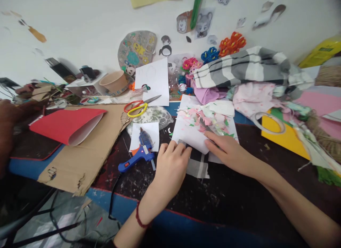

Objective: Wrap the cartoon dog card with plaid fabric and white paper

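A white paper sheet point(192, 139) lies on the dark mat, its near edge curled up. Pink, green and white scraps point(205, 118) are scattered over it, with a dark slender tool point(204, 125) among them. My left hand point(173, 162) has its curved fingertips on the near left edge of the sheet, by a grey tape-like strip point(198, 168). At the sheet's near right, my right hand point(229, 150) pinches the near end of the dark tool between thumb and fingers. A blue glue gun point(138, 157) rests left of my left hand, its nozzle over a small white paper.
Scissors point(137, 106) lie behind the glue gun. Red paper point(66, 123) sits on cardboard point(98, 148) at left, near another person's hand point(10, 116). At right are a tape roll point(269, 123), yellow card point(287, 138) and fabric point(247, 66).
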{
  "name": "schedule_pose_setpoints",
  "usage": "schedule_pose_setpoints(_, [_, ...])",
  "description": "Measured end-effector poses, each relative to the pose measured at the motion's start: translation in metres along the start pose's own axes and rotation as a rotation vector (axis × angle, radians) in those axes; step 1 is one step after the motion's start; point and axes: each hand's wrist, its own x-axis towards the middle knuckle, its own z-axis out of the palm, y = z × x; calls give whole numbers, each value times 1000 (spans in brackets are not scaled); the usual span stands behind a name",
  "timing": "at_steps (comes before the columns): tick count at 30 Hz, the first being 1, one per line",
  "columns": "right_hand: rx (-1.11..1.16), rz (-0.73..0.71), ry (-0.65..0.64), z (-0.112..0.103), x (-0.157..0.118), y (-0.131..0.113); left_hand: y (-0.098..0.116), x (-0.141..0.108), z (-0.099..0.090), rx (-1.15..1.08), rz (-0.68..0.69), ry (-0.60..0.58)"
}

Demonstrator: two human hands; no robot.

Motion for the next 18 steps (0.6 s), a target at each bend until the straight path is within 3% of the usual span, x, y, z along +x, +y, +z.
schedule_pose_setpoints(10, [0,-38,19,-1,0,-1,-2,0,4,-78,16,95])
schedule_pose_setpoints(18, [20,-35,8,-1,0,0,-3,6,8,-127,-9,76])
